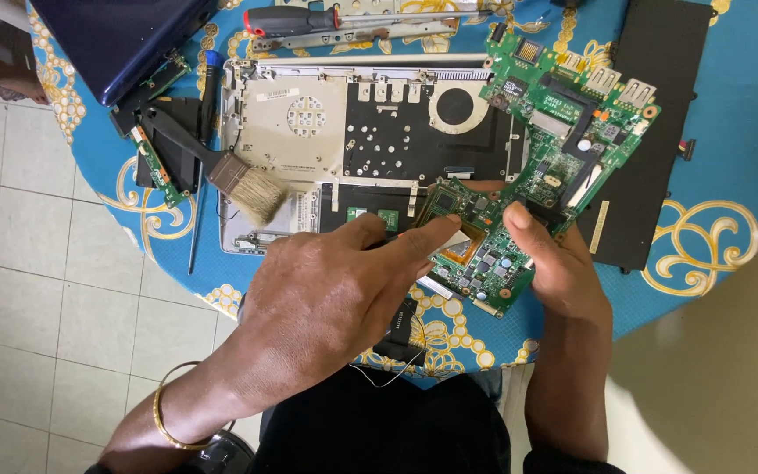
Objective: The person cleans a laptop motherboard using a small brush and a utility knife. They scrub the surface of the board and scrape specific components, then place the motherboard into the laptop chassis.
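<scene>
Motherboard (547, 175), green and densely populated, is lying tilted across the right end of the opened laptop chassis (326, 132), its lower corner overhanging the near edge of the worktop (730, 114), which is wearing a blue cloth with gold scrollwork. The chassis, grey with a black inner panel and a round fan opening, is sitting at the centre of the worktop. A flat black battery pack (651, 105) is lying to the right, partly under the board. A dark blue laptop lid (116, 35) is resting at the far left corner. My left hand (335, 290) is reaching over the board's lower part, forefinger extended and pressing a small pale square pad (451, 242) beside the copper-toned chip; the other fingers are curled loosely. My right hand (563, 263) is gripping the board's near right edge, thumb on top, fingers underneath. A paintbrush (221, 167) with a black handle is lying on the chassis's left side. A red-handled screwdriver (309, 19) is lying beyond the chassis. A narrow green circuit strip (155, 171) is lying at left.
</scene>
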